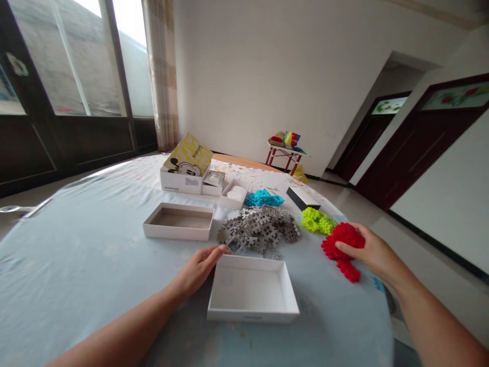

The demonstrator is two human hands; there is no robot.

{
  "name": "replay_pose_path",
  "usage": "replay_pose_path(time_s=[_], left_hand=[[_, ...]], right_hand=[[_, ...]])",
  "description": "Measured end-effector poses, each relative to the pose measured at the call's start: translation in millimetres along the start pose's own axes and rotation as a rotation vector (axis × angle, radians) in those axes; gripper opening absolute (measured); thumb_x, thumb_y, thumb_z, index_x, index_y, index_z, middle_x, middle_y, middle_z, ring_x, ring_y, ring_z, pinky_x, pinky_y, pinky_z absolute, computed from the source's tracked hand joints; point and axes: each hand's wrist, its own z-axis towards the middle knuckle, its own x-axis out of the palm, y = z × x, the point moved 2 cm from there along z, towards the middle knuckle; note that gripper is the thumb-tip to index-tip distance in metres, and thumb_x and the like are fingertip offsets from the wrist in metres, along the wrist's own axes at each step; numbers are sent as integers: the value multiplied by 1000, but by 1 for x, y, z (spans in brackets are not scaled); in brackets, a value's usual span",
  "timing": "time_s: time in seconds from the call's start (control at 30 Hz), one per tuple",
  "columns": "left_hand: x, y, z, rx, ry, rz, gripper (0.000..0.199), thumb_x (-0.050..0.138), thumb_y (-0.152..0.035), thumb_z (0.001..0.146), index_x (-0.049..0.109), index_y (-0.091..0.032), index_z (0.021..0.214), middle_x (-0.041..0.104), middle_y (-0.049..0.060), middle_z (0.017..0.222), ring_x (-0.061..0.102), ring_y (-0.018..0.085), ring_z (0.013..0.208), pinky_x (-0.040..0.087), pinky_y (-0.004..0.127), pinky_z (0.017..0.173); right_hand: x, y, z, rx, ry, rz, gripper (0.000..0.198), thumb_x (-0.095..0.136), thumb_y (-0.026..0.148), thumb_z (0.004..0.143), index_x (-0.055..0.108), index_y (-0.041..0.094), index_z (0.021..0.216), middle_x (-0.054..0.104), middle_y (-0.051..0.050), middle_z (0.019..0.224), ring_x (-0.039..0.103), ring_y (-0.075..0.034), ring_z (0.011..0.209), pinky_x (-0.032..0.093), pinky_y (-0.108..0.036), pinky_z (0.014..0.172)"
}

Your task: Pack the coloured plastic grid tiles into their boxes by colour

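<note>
Right hand (pixel 362 245) around a red clump (pixel 345 238), left hand (pixel 203 262) at a box corner

Nearest, on the pale blue tablecloth (pixel 126 285), stands a shallow white box (pixel 250 293), its open side up. The left hand is at the box's far left corner, fingertips touching the rim, fingers together and lightly bent; whether they pinch the wall or only rest there, I cannot tell.

To the right, a short red strip (pixel 349 271) lies on the cloth just below the red clump. The clump sits inside the right hand's grip, thumb across the near side and fingers around the back, opened only as wide as the clump. Whether it is lifted off the cloth is unclear.

Just beyond the clump lie lime-green pieces (pixel 318 220). A heap of grey pieces (pixel 263 229) spreads behind the white box, with a second open box (pixel 178 233) to its left. Blue pieces (pixel 264 198) lie behind the heap, near a black-and-white box (pixel 303 199). Farther left stands a yellow-lidded box (pixel 194 158); by the wall, a small table (pixel 284 148) carries colourful items.
</note>
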Motion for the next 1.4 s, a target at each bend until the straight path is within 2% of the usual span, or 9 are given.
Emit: replay_pose_path(time_s=[0.1, 0.2, 0.27, 0.37, 0.6, 0.73, 1.1, 1.27, 1.4], left_hand=[[0, -1, -1, -12, 9, -7, 50, 45, -56, 79, 68, -12, 86, 69, 2, 66, 60, 19, 63, 44, 27, 60], [0, -1, -1, -6, 44, -22, 49, 45, -55, 80, 67, -12, 89, 69, 2, 68, 60, 19, 65, 44, 27, 62], [0, -1, -1, -8, 64, -22, 49, 45, -55, 80, 67, -12, 90, 70, 2, 70, 61, 19, 66, 45, 28, 64], [-1, -1, -1, 9, 58, 13, 48, 44, -54, 80, 66, -12, 86, 69, 2, 70, 60, 19, 66, 45, 28, 65], [-2, -2, -2, 56, 33, 106, 49, 43, -55, 79, 65, -12, 81, 67, 1, 69, 58, 20, 69, 45, 29, 66], [-3, -1, -1, 77, 10, 165, 48, 44, -56, 78, 66, -13, 80, 67, 2, 70, 58, 21, 72, 45, 28, 65], [-3, -1, 0, 71, 38, 144, 43, 42, -52, 81, 63, -15, 77, 65, 0, 70, 56, 18, 70, 44, 27, 66], [-1, -1, -1, 45, 62, 115, 42, 42, -52, 81, 61, -15, 77, 64, 0, 68, 55, 18, 67, 42, 27, 64], [1, -4, -3, 29, 87, 85, 41, 43, -52, 81, 59, -14, 76, 61, -1, 61, 54, 16, 61, 41, 26, 60]], right_hand=[[15, 70, -18, -117, 272, 110, 62, 67, 42, 65, 47, 20, 119, 65, -6, 102, 64, -21, 86, 51, -31, 75], [39, 132, -42, -327, 561, 205, 61, 68, 34, 66, 45, 22, 121, 63, -5, 104, 61, -19, 90, 48, -29, 79], [59, 160, -55, -471, 726, 259, 61, 69, 28, 65, 45, 21, 121, 61, -6, 108, 60, -18, 92, 47, -28, 80], [90, 181, -67, -660, 856, 223, 66, 73, 26, 60, 47, 20, 120, 59, -6, 113, 56, -19, 99, 43, -29, 86], [125, 187, -71, -766, 995, 93, 71, 73, 29, 59, 45, 18, 123, 53, -10, 123, 51, -23, 110, 40, -31, 93], [126, 188, -75, -775, 1023, 55, 65, 69, 28, 65, 44, 20, 125, 52, -10, 124, 50, -23, 113, 39, -32, 94], [116, 177, -70, -733, 1096, 51, 91, 68, 21, 62, 22, 16, 140, 33, -11, 142, 34, -21, 127, 29, -31, 105], [92, 171, -65, -683, 1049, 77, 73, 57, 14, 68, 31, 19, 136, 44, -9, 133, 44, -20, 119, 36, -31, 99], [93, 162, -72, -562, 928, 21, 55, 43, 6, 72, 43, 15, 126, 59, -10, 115, 57, -17, 101, 43, -30, 88]])
